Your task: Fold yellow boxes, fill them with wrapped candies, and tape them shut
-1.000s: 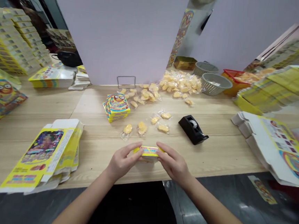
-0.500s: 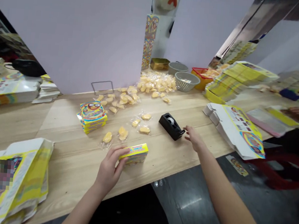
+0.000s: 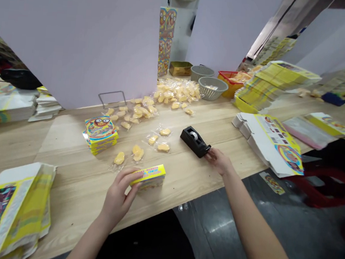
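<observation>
My left hand (image 3: 118, 197) grips the left end of a small yellow printed box (image 3: 149, 176) that rests on the wooden table (image 3: 73, 193) near its front edge. My right hand (image 3: 219, 160) reaches to the front end of the black tape dispenser (image 3: 195, 141), its fingertips pinched at the cutter; what they hold is too small to make out. Several wrapped yellow candies (image 3: 137, 152) lie just behind the box. A short stack of finished printed boxes (image 3: 100, 133) stands to the left of them.
A big heap of wrapped candies (image 3: 175, 93) lies at the back by two grey baskets (image 3: 213, 87) and a red basket (image 3: 234, 78). Flat unfolded cartons lie at front left (image 3: 11, 208) and right (image 3: 272, 140). A lilac partition (image 3: 78, 36) stands behind.
My right hand left the small box and moved right to the tape dispenser. My left hand stays on the box. The view swung to the right.
</observation>
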`<state>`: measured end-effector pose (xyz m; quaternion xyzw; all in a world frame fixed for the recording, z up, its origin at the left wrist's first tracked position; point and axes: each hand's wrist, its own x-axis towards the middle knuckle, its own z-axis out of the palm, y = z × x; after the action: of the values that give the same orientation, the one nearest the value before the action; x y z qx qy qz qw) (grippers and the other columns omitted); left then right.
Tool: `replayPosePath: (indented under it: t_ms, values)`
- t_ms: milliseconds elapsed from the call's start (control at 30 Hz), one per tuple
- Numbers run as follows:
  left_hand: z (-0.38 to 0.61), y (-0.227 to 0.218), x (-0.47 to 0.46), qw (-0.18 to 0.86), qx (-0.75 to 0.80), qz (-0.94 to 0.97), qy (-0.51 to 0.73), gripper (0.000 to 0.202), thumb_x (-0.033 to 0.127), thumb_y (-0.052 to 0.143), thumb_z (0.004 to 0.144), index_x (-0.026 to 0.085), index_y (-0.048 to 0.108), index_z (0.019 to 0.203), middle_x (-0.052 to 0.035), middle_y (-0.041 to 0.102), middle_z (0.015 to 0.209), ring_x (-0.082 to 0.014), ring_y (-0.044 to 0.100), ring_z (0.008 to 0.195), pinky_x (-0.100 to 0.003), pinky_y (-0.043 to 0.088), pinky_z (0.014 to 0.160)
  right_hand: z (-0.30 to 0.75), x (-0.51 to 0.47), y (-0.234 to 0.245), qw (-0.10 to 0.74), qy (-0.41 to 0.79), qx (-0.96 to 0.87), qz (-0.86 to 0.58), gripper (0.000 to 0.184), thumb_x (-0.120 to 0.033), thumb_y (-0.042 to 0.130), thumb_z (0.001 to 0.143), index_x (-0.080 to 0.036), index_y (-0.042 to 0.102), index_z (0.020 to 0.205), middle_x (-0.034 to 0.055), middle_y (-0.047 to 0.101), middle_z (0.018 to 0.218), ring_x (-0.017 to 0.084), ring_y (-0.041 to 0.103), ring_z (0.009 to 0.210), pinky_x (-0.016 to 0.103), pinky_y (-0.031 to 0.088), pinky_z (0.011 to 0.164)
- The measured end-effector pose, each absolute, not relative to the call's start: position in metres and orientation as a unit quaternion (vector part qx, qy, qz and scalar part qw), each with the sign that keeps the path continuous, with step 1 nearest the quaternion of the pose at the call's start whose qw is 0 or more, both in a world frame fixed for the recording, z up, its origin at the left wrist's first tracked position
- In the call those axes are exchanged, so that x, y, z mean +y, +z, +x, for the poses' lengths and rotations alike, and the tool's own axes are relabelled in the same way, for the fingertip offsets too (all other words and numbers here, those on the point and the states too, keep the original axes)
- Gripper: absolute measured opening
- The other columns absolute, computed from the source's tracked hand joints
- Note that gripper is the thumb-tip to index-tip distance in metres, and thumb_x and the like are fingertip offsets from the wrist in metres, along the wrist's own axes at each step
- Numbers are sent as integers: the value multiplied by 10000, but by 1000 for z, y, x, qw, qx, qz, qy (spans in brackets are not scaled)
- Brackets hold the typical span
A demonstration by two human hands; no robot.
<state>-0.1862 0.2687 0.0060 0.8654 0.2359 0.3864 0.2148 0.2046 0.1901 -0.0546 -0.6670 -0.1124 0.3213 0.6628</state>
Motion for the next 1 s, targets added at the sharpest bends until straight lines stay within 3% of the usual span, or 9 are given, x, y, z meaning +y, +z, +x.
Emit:
replayPosePath:
  t_ms: [233,400,567,733,867,1000]
  values:
    - [-183,9,263,169,265,857,408,274,105,588,853,223,584,1100,-52,547,1079,-171,571,1015,-307,521,866,133,182,-56,697,164,-118,-688,246,-421,643,752,-187,568,738,-40,574,679,107,555,620,241,502,613]
    - [-181,12,257,166,303,839,420,202,95,565,863,212,561,1028,-48,539,1044,-165,562,1001,-316,516,875,26,171,-7,654,263,-293,-646,260,-373,657,793,-190,682,976,-19,622,700,103,542,561,252,479,550]
    - [-180,11,254,178,302,831,432,239,105,565,861,198,478,1063,-63,542,1040,-171,565,999,-335,524,864,-44,182,17,652,362,-334,-576,588,-311,630,832,-214,448,1383,-32,642,680,130,582,604,284,505,600]
    - [-182,-1,252,139,289,843,432,247,117,537,873,218,497,1094,-75,532,1072,-186,578,985,-341,550,807,-52,191,14,636,363,-324,-598,637,-327,620,833,-205,381,1411,-29,637,669,166,620,671,312,514,649]
    - [-185,-10,252,122,322,867,361,236,205,526,892,259,621,1101,-81,511,1159,-233,571,1027,-369,561,793,-49,192,17,606,340,-346,-630,628,-328,604,833,-217,379,1409,-31,631,677,174,613,676,335,511,688]
    - [-186,-7,254,140,333,884,297,330,244,479,914,280,613,1214,-99,522,1176,-256,572,1040,-406,555,810,-46,193,21,581,329,-385,-637,624,-327,588,843,-220,372,1419,-25,634,686,179,617,684,335,502,706]
